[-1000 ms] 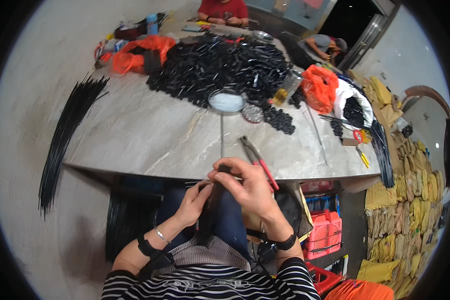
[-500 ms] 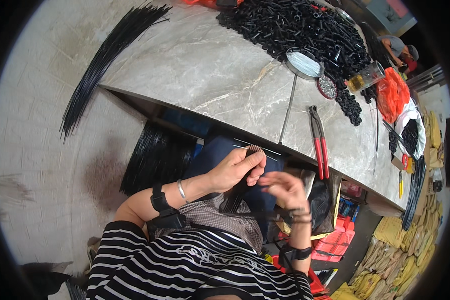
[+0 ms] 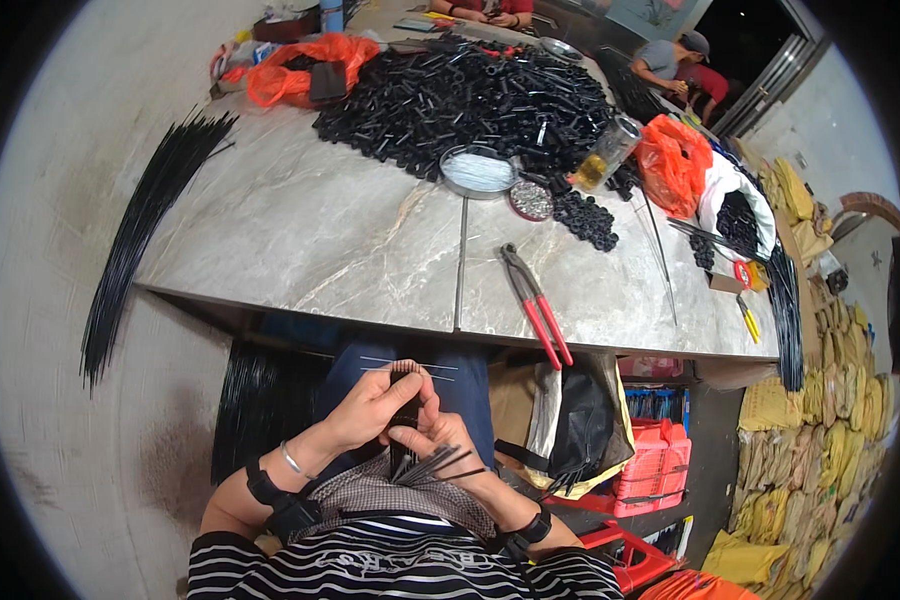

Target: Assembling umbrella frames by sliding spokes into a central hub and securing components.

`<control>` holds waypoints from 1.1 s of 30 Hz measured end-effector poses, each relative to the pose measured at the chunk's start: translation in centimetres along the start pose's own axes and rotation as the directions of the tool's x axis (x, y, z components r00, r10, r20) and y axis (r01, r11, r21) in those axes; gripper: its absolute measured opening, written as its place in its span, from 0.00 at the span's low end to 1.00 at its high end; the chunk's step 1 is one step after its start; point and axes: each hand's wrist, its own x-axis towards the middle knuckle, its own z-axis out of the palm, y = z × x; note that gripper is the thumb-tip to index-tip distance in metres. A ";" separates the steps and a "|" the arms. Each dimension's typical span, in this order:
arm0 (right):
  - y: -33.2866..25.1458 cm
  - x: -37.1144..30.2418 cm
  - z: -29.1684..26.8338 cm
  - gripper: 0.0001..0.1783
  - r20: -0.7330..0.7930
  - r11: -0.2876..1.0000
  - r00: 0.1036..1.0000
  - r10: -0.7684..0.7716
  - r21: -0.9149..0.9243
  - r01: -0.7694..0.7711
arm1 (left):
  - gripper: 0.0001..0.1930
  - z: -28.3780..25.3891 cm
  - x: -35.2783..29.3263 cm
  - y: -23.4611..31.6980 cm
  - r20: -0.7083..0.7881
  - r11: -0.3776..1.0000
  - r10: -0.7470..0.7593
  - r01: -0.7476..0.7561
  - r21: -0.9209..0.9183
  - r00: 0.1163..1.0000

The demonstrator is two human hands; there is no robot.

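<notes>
Over my lap, my left hand (image 3: 370, 405) pinches the upper end of a small bundle of thin dark strips (image 3: 436, 464). Fine white wires (image 3: 438, 379) lie crosswise at that end, sticking out past my fingers on both sides. Just below and to the right, my right hand (image 3: 448, 436) closes round the lower part of the bundle, its thumb towards the left hand. Loose strip ends fan out across the right wrist. My fingers hide how wires and strips meet. A checkered cloth (image 3: 355, 492) covers my lap beneath.
Ahead stands a marble-patterned table (image 3: 350, 250) with a heap of black tubular parts (image 3: 470, 95), a dish of white wires (image 3: 478, 172), red-handled cutters (image 3: 537, 305) and a jar (image 3: 610, 155). Long black rods (image 3: 155, 235) overhang its left end. Bags (image 3: 580, 420) stand below. Other people work beyond.
The view has tilted up and turned. My right hand, open and apart from the left before, has closed on the bundle just below it. The strip ends now spread rightward.
</notes>
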 end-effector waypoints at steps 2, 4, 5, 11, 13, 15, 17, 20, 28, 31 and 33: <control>0.7 0.0 -0.4 0.10 -0.023 0.999 0.999 -0.045 -0.007 0.045 | 0.10 -0.2 0.4 -0.7 0.016 0.996 0.079 -0.079 0.038 0.997; -1.3 -0.4 -0.3 0.13 -0.019 0.990 1.000 0.008 -0.137 -0.011 | 0.11 -0.3 0.3 -1.2 -0.005 0.980 0.188 -0.188 0.063 0.982; -0.9 -0.5 -0.2 0.13 -0.019 0.991 1.000 0.012 -0.134 -0.015 | 0.12 -0.3 0.1 -1.4 -0.027 0.951 0.298 -0.295 0.091 0.954; 1.0 0.2 -0.3 0.18 -0.084 1.000 0.996 -0.004 -0.015 0.003 | 0.07 -1.2 -1.0 -1.9 -0.174 0.943 0.329 -0.315 0.107 0.928; 1.2 0.1 -0.7 0.16 -0.058 0.996 0.997 0.044 -0.076 -0.048 | 0.05 -1.5 -1.2 -1.7 -0.167 0.933 0.340 -0.310 0.184 0.925; 0.1 -0.2 -1.0 0.13 -0.045 0.998 0.999 -0.018 0.054 0.021 | 0.05 -1.4 -0.9 -1.3 -0.200 0.954 0.269 -0.233 0.187 0.942; -0.1 -0.3 -1.4 0.08 -0.048 0.999 0.998 0.051 0.023 -0.049 | 0.05 -0.6 -0.8 -0.3 -0.155 0.984 0.162 -0.149 0.094 0.974; -0.6 -0.1 -1.3 0.08 -0.015 0.991 0.995 0.098 0.098 -0.096 | 0.05 -1.0 -0.7 -1.0 -0.173 0.976 0.205 -0.188 0.110 0.963; -0.5 0.2 -1.2 0.10 -0.013 0.990 0.995 0.101 0.105 -0.099 | 0.06 -1.5 -0.6 -1.3 -0.164 0.928 0.298 -0.245 0.281 0.940; -0.3 0.2 -1.3 0.10 0.008 0.991 0.997 0.075 0.109 -0.075 | 0.08 -1.5 -0.6 -1.1 -0.148 0.930 0.286 -0.237 0.281 0.947; -0.5 0.1 -1.1 0.10 -0.054 0.994 0.993 0.104 0.022 -0.103 | 0.09 -1.1 -0.4 -1.2 -0.172 0.930 0.313 -0.265 0.254 0.934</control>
